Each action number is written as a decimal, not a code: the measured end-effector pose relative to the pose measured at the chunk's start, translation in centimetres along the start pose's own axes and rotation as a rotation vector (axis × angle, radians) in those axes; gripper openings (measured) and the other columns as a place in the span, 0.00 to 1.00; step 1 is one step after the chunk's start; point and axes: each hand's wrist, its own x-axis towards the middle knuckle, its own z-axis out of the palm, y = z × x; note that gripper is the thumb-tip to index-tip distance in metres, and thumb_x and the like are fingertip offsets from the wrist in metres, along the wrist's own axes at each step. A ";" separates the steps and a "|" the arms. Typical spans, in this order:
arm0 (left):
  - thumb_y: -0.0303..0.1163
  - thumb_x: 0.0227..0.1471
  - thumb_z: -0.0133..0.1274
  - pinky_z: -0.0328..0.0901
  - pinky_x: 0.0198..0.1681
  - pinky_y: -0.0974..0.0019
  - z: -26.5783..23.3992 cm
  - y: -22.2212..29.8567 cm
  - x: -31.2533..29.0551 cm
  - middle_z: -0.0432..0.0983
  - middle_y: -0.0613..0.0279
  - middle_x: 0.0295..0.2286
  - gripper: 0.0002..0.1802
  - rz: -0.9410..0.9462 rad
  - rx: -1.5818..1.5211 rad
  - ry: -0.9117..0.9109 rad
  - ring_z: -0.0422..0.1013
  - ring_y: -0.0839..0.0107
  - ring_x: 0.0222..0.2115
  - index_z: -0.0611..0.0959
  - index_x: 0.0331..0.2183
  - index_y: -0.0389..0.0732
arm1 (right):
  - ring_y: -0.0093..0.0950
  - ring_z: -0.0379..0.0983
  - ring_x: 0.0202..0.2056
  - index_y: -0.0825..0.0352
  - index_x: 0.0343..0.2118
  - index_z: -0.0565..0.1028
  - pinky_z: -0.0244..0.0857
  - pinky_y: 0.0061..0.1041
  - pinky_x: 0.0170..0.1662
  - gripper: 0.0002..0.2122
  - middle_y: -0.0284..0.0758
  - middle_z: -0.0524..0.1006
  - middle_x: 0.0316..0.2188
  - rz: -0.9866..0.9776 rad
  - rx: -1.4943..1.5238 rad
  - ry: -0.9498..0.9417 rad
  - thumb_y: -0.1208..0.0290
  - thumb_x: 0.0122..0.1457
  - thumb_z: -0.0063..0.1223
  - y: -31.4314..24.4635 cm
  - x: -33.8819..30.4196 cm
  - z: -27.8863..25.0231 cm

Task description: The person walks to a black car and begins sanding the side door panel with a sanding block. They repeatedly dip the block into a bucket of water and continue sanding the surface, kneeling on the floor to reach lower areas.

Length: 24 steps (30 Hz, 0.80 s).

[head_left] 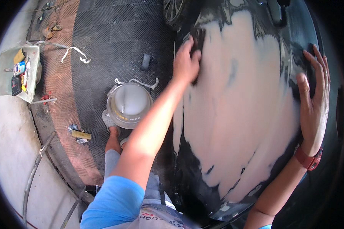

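A dark car's body panel [252, 107] fills the right side, its middle covered by a broad, smooth, pale pinkish filler patch with ragged edges. At the panel's upper left edge is my left hand [186, 63], fingers bent and thumb apart, around something dark that I cannot tell from the dark paint. My right hand [316, 103] rests along the panel's right edge, fingers stretched and spread. A red wristwatch [312, 162] is on that wrist.
A bucket of cloudy water [130, 101] stands left of the car, by my feet. A dark block [145, 62] lies on the ribbed floor mat [107, 34]. Farther left are a tray [3, 82] of small items, a yellowish block [81, 134] and a hose [33, 173] along the wall.
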 end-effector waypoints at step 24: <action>0.31 0.65 0.59 0.65 0.65 0.48 -1.7 6.9 -26.0 0.72 0.37 0.61 0.34 -0.045 0.041 -0.183 0.70 0.42 0.63 0.70 0.68 0.34 | 0.49 0.61 0.71 0.70 0.54 0.79 0.58 0.43 0.71 0.28 0.51 0.71 0.66 0.296 0.048 -0.015 0.46 0.67 0.59 -6.8 -0.5 -4.1</action>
